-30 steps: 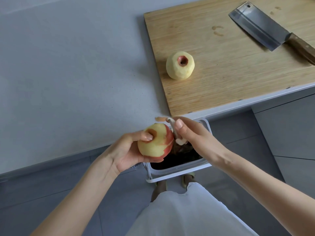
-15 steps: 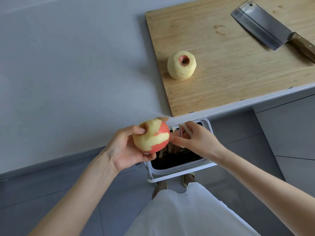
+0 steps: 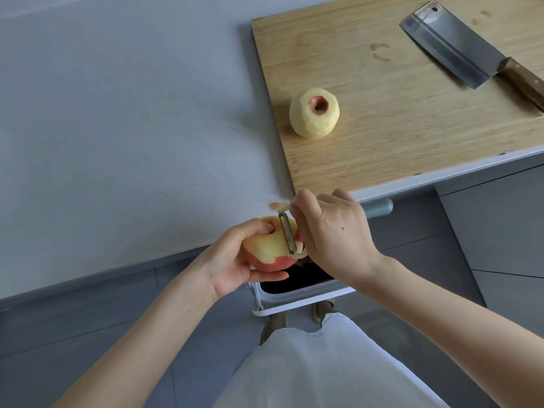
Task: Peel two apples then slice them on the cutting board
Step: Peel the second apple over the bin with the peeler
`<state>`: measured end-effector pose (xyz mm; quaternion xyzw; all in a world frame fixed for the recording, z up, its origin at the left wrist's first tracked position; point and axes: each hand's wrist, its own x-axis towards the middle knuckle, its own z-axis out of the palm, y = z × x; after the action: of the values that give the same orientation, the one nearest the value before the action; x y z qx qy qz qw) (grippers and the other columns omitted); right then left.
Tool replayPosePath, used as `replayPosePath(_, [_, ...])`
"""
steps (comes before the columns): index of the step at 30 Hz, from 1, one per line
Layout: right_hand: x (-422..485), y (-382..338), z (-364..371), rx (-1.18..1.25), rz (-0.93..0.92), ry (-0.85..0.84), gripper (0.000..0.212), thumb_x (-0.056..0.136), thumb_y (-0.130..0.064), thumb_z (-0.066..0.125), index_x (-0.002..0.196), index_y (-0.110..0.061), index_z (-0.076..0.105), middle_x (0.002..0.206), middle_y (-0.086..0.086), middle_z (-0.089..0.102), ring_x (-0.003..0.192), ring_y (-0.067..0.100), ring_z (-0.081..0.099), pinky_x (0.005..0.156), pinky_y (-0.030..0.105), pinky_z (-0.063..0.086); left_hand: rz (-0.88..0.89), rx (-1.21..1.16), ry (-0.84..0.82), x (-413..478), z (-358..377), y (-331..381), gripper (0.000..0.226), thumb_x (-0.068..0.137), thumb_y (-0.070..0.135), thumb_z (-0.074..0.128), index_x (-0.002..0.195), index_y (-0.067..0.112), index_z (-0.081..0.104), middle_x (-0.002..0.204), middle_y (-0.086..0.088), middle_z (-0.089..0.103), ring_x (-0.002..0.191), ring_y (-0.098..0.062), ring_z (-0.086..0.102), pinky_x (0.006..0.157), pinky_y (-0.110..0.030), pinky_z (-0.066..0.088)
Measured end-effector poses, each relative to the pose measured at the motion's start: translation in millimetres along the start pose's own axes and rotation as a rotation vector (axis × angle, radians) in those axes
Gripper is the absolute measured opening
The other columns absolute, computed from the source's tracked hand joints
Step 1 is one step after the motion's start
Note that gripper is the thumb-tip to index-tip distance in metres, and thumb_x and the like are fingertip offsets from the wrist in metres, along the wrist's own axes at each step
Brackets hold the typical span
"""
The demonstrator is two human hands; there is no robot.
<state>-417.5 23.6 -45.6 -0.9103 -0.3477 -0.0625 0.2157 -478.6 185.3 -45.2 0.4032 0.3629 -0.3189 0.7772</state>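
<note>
My left hand (image 3: 232, 260) cups a half-peeled apple (image 3: 269, 250), pale flesh on top and red skin below, just off the counter's front edge above a bin. My right hand (image 3: 335, 237) grips a peeler (image 3: 288, 235) whose blade lies against the apple's right side. A fully peeled apple (image 3: 313, 113) stands on the wooden cutting board (image 3: 397, 119) near its left edge. A cleaver (image 3: 450, 45) with a wooden handle lies at the board's far right.
A white bin (image 3: 294, 295) with dark contents and peel sits on the floor under my hands. Grey countertop (image 3: 132, 128) spreads left of the board. Grey cabinet fronts (image 3: 500, 225) are at right. My white garment (image 3: 318, 363) fills the bottom.
My right hand rose from the bin side and set the peeler blade back on the apple. My left hand turned the apple, showing more peeled flesh on top.
</note>
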Motion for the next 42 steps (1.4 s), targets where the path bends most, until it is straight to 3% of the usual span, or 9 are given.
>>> replayPosePath(6, [6, -7, -1, -0.092, -0.061, 0.06, 0.009, 0.073, -0.005, 0.063, 0.072, -0.013, 0.058, 0.05, -0.003, 0.045, 0.048, 0.021, 0.039, 0.055, 0.033, 0.028, 0.078, 0.021, 0.058, -1, 6, -3, 0.033, 0.064, 0.031, 0.062, 0.094, 0.017, 0.065, 0.084, -0.011, 0.072, 0.074, -0.028, 0.07, 0.055, -0.032, 0.053])
replayPosePath(15, [-2, 8, 8, 0.127, 0.053, 0.091, 0.017, 0.081, -0.001, 0.049, 0.08, -0.014, 0.06, 0.053, -0.005, 0.053, 0.047, 0.021, 0.047, 0.051, 0.035, 0.036, 0.029, -0.153, 0.064, -4, -4, -2, 0.036, 0.063, 0.027, 0.061, 0.096, 0.014, 0.064, 0.096, -0.02, 0.065, 0.077, -0.037, 0.061, 0.043, -0.028, 0.044])
replayPosePath(21, [1, 3, 10, 0.205, 0.077, 0.049, 0.021, 0.084, -0.009, 0.042, 0.078, -0.009, 0.063, 0.054, -0.005, 0.055, 0.048, 0.021, 0.048, 0.054, 0.033, 0.036, 0.009, -0.229, 0.021, -4, -6, -2, 0.035, 0.063, 0.026, 0.056, 0.095, 0.015, 0.064, 0.096, -0.02, 0.064, 0.071, -0.035, 0.06, 0.042, -0.025, 0.042])
replayPosePath(27, [-24, 19, 26, 0.136, 0.138, -0.163, 0.02, 0.063, -0.001, 0.036, 0.064, -0.013, 0.053, 0.044, -0.01, 0.033, 0.038, 0.02, 0.032, 0.048, 0.029, 0.035, 0.075, -0.326, -0.257, -13, -6, 12, 0.047, 0.034, 0.019, 0.084, 0.079, 0.013, 0.07, 0.084, -0.013, 0.068, 0.062, -0.032, 0.062, 0.041, -0.028, 0.044])
replayPosePath(31, [-24, 22, 23, 0.122, 0.247, -0.167, 0.024, 0.076, -0.016, 0.03, 0.064, -0.013, 0.05, 0.041, -0.012, 0.028, 0.036, 0.019, 0.027, 0.046, 0.024, 0.028, 0.113, -0.317, -0.159, -10, -12, 13, 0.05, 0.025, 0.023, 0.088, 0.072, 0.018, 0.073, 0.084, -0.012, 0.07, 0.061, -0.031, 0.063, 0.042, -0.028, 0.045])
replayPosePath(34, [-14, 19, 16, 0.131, 0.329, -0.304, 0.048, 0.096, -0.05, 0.021, 0.07, -0.017, 0.044, 0.045, -0.009, 0.043, 0.046, 0.019, 0.04, 0.05, 0.029, 0.022, 0.077, -0.304, -0.079, -9, -14, 3, 0.041, 0.03, 0.026, 0.087, 0.069, 0.018, 0.074, 0.085, -0.015, 0.07, 0.064, -0.033, 0.065, 0.044, -0.032, 0.049])
replayPosePath(36, [-11, 16, 9, 0.205, 0.415, -0.437, 0.068, 0.087, -0.072, 0.009, 0.08, -0.018, 0.049, 0.053, -0.01, 0.05, 0.06, 0.018, 0.05, 0.061, 0.031, 0.028, 0.065, -0.329, -0.052, -8, -12, 0, 0.02, 0.055, 0.027, 0.072, 0.071, 0.016, 0.075, 0.087, -0.019, 0.07, 0.067, -0.036, 0.065, 0.046, -0.035, 0.053])
replayPosePath(38, [-11, 9, 5, 0.151, 0.407, -0.438, 0.079, 0.075, -0.078, 0.0, 0.085, -0.018, 0.05, 0.057, -0.008, 0.054, 0.069, 0.022, 0.058, 0.071, 0.035, 0.035, 0.057, -0.365, -0.029, -6, -14, -3, 0.023, 0.068, 0.024, 0.057, 0.077, 0.011, 0.074, 0.089, -0.022, 0.069, 0.069, -0.037, 0.066, 0.05, -0.038, 0.055])
replayPosePath(42, [-13, 7, 1, 0.015, 0.378, -0.358, 0.069, 0.074, -0.075, 0.009, 0.083, -0.018, 0.047, 0.068, -0.004, 0.065, 0.074, 0.022, 0.063, 0.077, 0.035, 0.038, 0.049, -0.344, -0.027, -7, -14, -5, 0.024, 0.071, 0.022, 0.055, 0.073, 0.011, 0.076, 0.09, -0.022, 0.07, 0.074, -0.037, 0.068, 0.055, -0.04, 0.057])
